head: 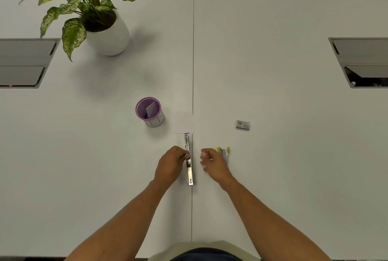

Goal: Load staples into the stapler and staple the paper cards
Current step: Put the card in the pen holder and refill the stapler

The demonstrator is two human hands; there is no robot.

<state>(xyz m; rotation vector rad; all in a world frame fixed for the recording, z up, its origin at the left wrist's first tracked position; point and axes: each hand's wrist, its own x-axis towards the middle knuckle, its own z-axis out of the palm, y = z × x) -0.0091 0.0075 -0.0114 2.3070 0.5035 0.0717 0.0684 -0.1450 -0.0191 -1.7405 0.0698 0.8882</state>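
While the left hand [170,163] pinches the opened stapler [189,160] lying below the paper cards [184,123], the blurred right hand [211,161], seemingly loose and empty, could jolt it and spill staples.

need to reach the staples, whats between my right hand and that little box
In the head view, the pens lie beside the right hand; beyond them, bare table up to the staple box.

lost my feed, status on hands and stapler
Left hand grips the opened stapler mid-body. Right hand beside it, blurred, grip unclear. Paper card at stapler's nose. Nothing in the way.
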